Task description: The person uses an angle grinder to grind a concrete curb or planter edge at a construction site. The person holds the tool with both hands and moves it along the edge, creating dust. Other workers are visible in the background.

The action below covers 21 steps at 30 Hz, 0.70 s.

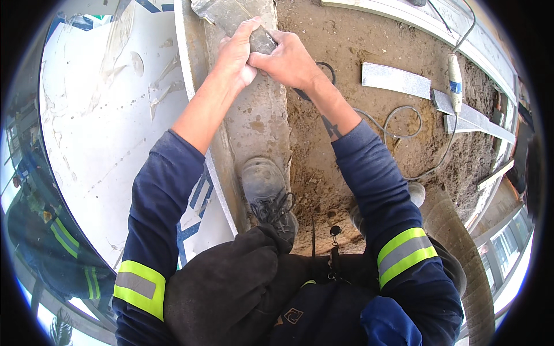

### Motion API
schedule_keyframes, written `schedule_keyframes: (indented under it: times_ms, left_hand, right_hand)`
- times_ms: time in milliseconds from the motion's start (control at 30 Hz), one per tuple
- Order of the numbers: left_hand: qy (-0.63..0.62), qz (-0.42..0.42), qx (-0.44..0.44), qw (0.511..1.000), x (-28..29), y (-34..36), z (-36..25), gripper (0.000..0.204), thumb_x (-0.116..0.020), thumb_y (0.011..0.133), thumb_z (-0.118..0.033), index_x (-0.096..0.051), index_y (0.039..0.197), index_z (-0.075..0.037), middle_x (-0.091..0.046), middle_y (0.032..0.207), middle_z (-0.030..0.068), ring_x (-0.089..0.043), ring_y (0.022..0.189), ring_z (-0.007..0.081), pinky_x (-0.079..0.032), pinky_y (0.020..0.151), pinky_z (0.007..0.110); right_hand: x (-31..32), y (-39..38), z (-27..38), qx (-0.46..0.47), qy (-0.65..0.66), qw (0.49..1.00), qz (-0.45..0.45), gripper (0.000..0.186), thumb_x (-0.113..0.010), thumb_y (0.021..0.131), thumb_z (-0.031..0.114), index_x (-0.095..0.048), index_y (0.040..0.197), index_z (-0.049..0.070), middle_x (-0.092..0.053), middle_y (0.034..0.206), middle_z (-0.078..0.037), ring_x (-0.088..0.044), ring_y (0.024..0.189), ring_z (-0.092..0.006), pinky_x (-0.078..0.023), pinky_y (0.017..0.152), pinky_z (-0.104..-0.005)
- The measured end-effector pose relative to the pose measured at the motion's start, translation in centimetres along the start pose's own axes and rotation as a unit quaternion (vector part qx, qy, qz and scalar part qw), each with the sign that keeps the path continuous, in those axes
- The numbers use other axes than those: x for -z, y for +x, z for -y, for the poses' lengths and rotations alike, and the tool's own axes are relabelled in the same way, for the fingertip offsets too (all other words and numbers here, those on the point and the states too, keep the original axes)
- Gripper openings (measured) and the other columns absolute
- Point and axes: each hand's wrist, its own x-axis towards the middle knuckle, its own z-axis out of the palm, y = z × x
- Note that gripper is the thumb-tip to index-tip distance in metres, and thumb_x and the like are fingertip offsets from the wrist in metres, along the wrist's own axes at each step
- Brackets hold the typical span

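Left hand (236, 55) and right hand (288, 60) both clenched tight around the trowel (231, 17), pressed together above the concrete ledge (257, 124).

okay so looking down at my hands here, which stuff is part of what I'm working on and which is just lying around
In use:
- left hand and right hand, both gripping the grey tool
- concrete ledge under the tool, with a boot on it

Lying about:
- metal strips on the dirt
- grey cable looped on the dirt
- white panel on the left
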Motion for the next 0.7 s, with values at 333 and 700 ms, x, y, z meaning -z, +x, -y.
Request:
schedule_keyframes:
  times_ms: [333, 700]
  left_hand:
    - [-0.007, -0.005, 0.005, 1.000, -0.4, -3.5, 2.6, 0.021, -0.075, 0.096, -0.022, -0.067, 0.110, -0.008, -0.069, 0.103, 0.0031, -0.069, 0.094, 0.0170, -0.059, 0.086, 0.037]
    - [-0.018, -0.004, -0.008, 1.000, 0.1, -2.7, 2.1, 0.037, -0.077, 0.093, -0.016, -0.060, 0.121, 0.002, -0.067, 0.111, 0.0109, -0.069, 0.097, 0.0220, -0.060, 0.084, 0.040]
  right_hand:
    - [0.5, -4.2, -0.1, -0.027, 0.012, 1.000, 0.009, 0.050, -0.076, 0.083, 0.019, -0.065, 0.122, -0.010, -0.070, 0.084, -0.003, -0.058, 0.070, -0.0059, -0.049, 0.062, -0.0258]
    - [0.0, -3.5, -0.3, -0.024, 0.013, 1.000, 0.000, 0.068, -0.077, 0.080, 0.024, -0.057, 0.132, -0.014, -0.071, 0.079, -0.008, -0.063, 0.067, -0.0102, -0.052, 0.062, -0.0289]
